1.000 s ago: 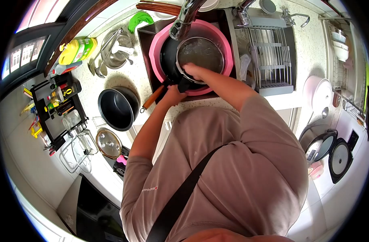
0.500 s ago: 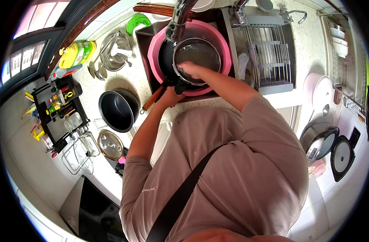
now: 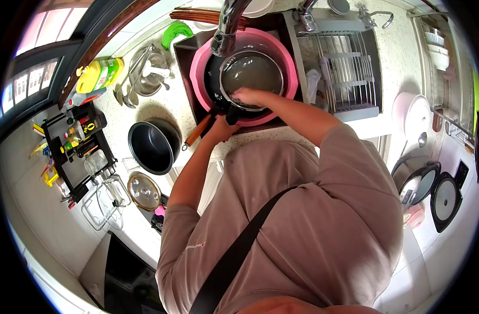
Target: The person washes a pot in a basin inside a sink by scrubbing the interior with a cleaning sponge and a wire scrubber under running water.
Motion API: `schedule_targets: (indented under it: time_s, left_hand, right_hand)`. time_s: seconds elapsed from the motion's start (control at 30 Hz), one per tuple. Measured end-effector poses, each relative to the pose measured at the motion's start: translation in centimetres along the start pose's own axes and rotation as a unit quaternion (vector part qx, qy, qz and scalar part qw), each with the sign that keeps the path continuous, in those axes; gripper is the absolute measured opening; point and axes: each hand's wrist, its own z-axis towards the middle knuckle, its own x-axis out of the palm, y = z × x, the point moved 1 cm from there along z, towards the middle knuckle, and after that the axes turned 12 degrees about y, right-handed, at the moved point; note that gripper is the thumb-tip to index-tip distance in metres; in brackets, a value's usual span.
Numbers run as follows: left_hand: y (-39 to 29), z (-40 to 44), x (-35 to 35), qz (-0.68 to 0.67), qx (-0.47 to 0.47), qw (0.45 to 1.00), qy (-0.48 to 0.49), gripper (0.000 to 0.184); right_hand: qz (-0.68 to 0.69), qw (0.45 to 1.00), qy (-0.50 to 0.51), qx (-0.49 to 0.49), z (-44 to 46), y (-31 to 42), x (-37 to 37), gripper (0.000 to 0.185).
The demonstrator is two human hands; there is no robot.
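A metal pot [image 3: 255, 73] with cloudy water in it sits inside a pink basin [image 3: 200, 68] in the sink. My left hand [image 3: 222, 129] is closed round the pot's black handle [image 3: 233, 114] at the basin's near edge. Over the pot's near rim reaches my right hand [image 3: 247, 97], its fingers bent at the inside wall; what they hold, if anything, is hidden. Beside the pot in the basin is a dark pan, whose wooden handle [image 3: 198, 131] sticks out toward the lower left.
The faucet [image 3: 224, 36] hangs over the basin. A dish rack [image 3: 349, 70] stands in the right sink. On the left counter are a black inner pot [image 3: 154, 146], ladles with a strainer [image 3: 145, 73], a yellow bottle [image 3: 99, 75] and a green cloth [image 3: 175, 33].
My right hand has shifted slightly along the inside of the pot's near edge. My left hand keeps its hold on the handle. The whole view has drifted a little.
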Motion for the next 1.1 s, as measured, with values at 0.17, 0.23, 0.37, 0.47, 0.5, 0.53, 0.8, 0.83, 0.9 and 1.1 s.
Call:
schedule_targets:
  time_s: [0.17,0.23,0.37,0.47,0.5,0.53,0.8,0.83,0.9,1.1]
  left_hand:
    - [0.1,0.2,-0.2,0.015,-0.012,0.999,0.028,0.031]
    - [-0.4,-0.2,0.1,0.009,-0.015,1.000,0.011,0.030]
    - [-0.1,0.1,0.6,0.022,-0.018,1.000,0.007,0.028]
    - [-0.5,0.1,1.0,0.013,-0.017,1.000,0.010,0.026]
    - [-0.4,0.2,1.1,0.010,-0.012,1.000,0.009,0.025]
    - [-0.3,0.2,1.1,0.006,-0.006,1.000,0.009,0.025]
    - [-0.4,0.5,1.6,-0.003,-0.006,1.000,-0.004,0.024]
    - [-0.2,0.6,1.7,-0.006,-0.004,1.000,-0.013,0.024]
    - [-0.1,0.4,1.5,-0.013,-0.010,1.000,-0.001,0.024]
    - [0.4,0.5,1.7,-0.002,0.003,1.000,-0.002,0.024]
  right_hand:
    - [-0.213,0.949,0.129,0.195,-1.7,0.5,-0.9,0.041]
    - [-0.218,0.954,0.123,0.165,-0.5,-0.8,-0.6,0.040]
    - [0.099,0.986,-0.061,0.120,9.3,-5.4,-0.6,0.038]
    - [0.473,0.857,-0.203,-0.009,12.3,-4.5,-1.7,0.025]
    - [0.469,0.841,-0.269,0.010,8.2,0.7,-1.8,0.023]
    - [0.549,0.781,-0.295,-0.026,9.4,-0.3,-3.1,0.024]
    - [0.448,0.844,-0.293,0.040,11.2,-2.3,-2.8,0.035]
    - [0.357,0.902,-0.233,0.071,8.6,-0.7,-1.3,0.038]
    - [0.158,0.974,-0.104,0.124,4.1,2.7,1.1,0.045]
    - [0.453,0.870,-0.194,0.016,9.2,0.5,-1.5,0.025]
